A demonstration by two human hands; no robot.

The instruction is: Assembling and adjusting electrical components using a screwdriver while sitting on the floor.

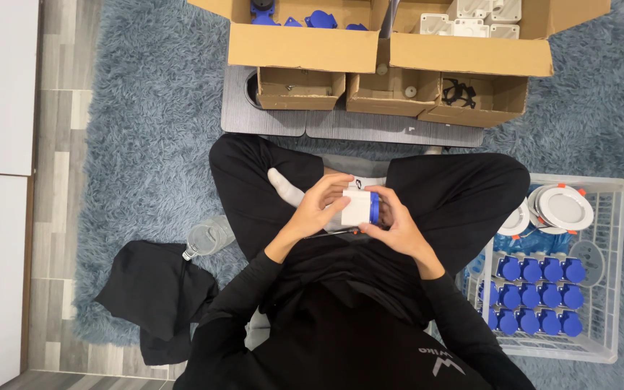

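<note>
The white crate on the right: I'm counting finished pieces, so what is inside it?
Inside the white crate stand rows of blue-capped parts, with round white discs and a grey disc behind them. The person's knee covers the crate's near-left corner, so anything there is hidden.

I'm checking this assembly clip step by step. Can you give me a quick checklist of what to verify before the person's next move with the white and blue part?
1. Both hands on the part: ok. The left hand and right hand hold the white housing between them.
2. Blue cap sits at the housing's right end: ok; fully seated, cannot tell.
3. Grip firmness: cannot tell, the fingers hide the contact.
4. Room in the white crate: ok, space shows beside the rows of blue-capped units.
5. Supply boxes in front hold parts: ok.
</note>
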